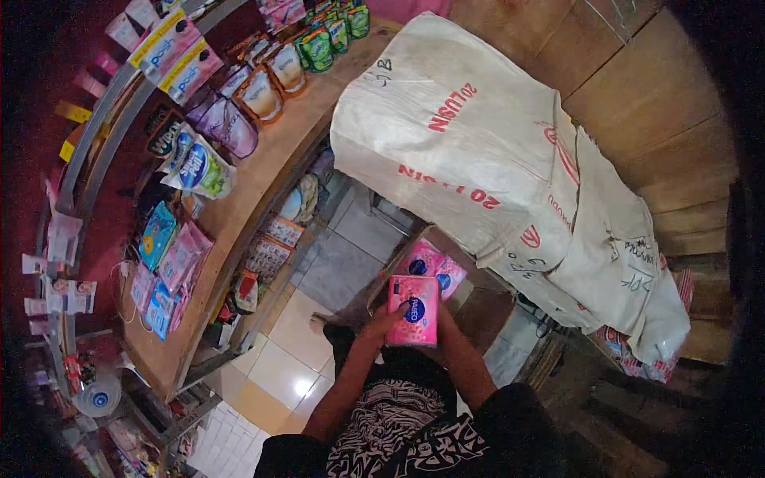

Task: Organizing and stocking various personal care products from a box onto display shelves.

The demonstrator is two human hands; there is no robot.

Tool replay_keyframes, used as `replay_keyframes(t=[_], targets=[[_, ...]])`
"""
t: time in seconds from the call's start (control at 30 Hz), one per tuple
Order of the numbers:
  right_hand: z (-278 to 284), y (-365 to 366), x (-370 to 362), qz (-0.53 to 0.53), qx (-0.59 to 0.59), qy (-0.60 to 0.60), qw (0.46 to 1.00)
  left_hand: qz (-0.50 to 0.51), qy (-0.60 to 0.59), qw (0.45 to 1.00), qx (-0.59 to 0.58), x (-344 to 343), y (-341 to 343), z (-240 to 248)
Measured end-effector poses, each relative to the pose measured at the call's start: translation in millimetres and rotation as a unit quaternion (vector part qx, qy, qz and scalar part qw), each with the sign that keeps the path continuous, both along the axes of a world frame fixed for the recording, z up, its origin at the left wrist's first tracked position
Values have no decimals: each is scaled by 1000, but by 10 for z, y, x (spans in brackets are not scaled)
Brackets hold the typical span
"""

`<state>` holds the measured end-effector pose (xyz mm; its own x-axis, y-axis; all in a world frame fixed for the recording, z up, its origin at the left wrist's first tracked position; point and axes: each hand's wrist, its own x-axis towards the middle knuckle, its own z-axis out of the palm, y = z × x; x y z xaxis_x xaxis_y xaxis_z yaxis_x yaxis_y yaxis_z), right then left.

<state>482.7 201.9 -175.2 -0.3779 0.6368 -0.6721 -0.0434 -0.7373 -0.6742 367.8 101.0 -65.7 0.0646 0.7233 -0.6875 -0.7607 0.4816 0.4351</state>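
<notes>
Nearest, above a dark garment with a pale pattern (pixel 390 418), the left hand (pixel 384 325) grips a pink film-wrapped tissue pack (pixel 413 315) by its left side, thumb laid over the front. The right hand (pixel 445 323) meets the pack's right edge, its fingers hidden behind, so how far they close cannot be told. The pack is held in front of the body, partly over a brown cardboard carton (pixel 482 315) in which at least two more pink packs (pixel 422 256) lie; the rest of its inside is masked. If the left hand squeezes hard, the soft wrap could crease or dent; if its hold loosens while the right gives little support, the pack could slide down, and a carton edge might snag the film. Beyond, white woven sacking (pixel 454 103) drapes over a bulky pile whose contents are mostly covered. To the left, a curved-looking wooden counter (pixel 275 155) carries pink wipe packs (pixel 187 253), a purple pouch (pixel 225 126), white-and-orange pouches (pixel 259 97) and, farthest along, green pouches (pixel 316 49).
</notes>
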Motion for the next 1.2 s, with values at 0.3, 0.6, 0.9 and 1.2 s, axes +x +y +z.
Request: replay_keyframes(t=[0.3, 0.6, 0.9, 1.2], targets=[[1199, -461, 516, -99, 135, -142, 976, 9, 52, 996, 78, -692, -416, 345], [1943, -769, -552, 50, 288, -165, 942, 134, 82, 985, 66, -1352, -859, 847], [1884, -1513, -2174, 265, 354, 19, 897, 346, 162, 920, 84, -1958, -1795, 632], [1874, -2578, -3528, 500, 319, 162, 789, 512, 182, 838, 49, -2699, -3168, 793]])
